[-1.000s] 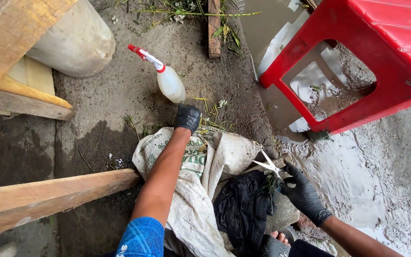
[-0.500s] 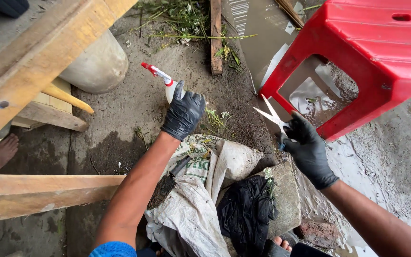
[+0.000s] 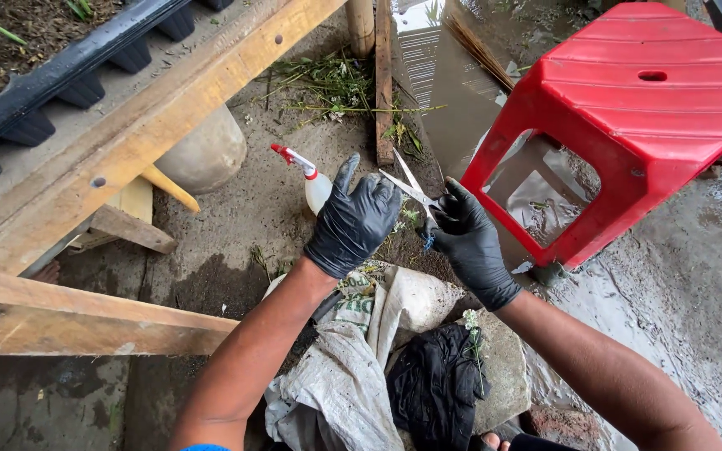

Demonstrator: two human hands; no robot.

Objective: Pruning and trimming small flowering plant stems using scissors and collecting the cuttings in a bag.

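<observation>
Gripping open scissors (image 3: 411, 190), your right hand (image 3: 470, 242) sits at 3 o'clock of your left hand (image 3: 353, 221), whose fingers curl loosely over the spray bottle (image 3: 307, 177).

You have a red stool (image 3: 645, 108) at the top right of the muddy ground (image 3: 695, 276), beside a puddle (image 3: 453, 92). A wooden bench (image 3: 127, 150) crosses the top left, carrying a black seedling tray (image 3: 68, 75). A pale sack (image 3: 336, 384) and black cloth (image 3: 436, 388) lie at the bottom edge. Plant cuttings (image 3: 327, 83) litter the top.
</observation>
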